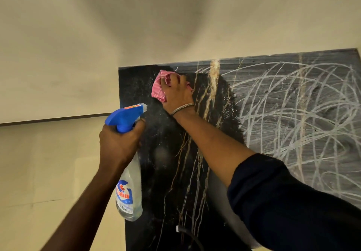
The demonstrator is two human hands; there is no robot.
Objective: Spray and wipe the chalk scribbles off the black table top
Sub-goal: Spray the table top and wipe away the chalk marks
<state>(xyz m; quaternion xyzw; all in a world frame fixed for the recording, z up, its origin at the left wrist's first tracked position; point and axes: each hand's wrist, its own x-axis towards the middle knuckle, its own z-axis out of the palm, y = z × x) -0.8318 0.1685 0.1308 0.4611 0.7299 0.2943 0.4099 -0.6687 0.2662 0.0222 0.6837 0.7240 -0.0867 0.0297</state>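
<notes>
Leftmost, beyond the counter's edge, the left hand (119, 145) has its fingers curled round the neck of a clear plastic spray bottle with a blue trigger head (130, 182). It holds the bottle in the air beside the counter's left edge, with the nozzle aimed towards the far corner. Whether a finger is squeezing the trigger I cannot tell.

Next comes the black stone counter with gold veins (166, 172). Its left part looks dark and free of chalk, apart from fine white specks. Judging by that, the wiping step is in hand and perhaps a third of the top is done.

At the far left corner the right hand (176, 94), with a thin metal bangle (182, 108) at the wrist, grips a bunched pink striped cloth (158, 89) and presses it on the counter. The arm reaches across from a dark blue sleeve (283, 202).

Further right, the white chalk scribbles (293, 117) cover the rest of the top in thick loops over a grey smeared haze, meeting the cleaned part along a ragged border.

The next move probably calls for bringing the bottle over that border and wetting the nearest loops. The cloth would then work rightward in overlapping passes, pressed firmly so the haze lifts instead of spreading.
</notes>
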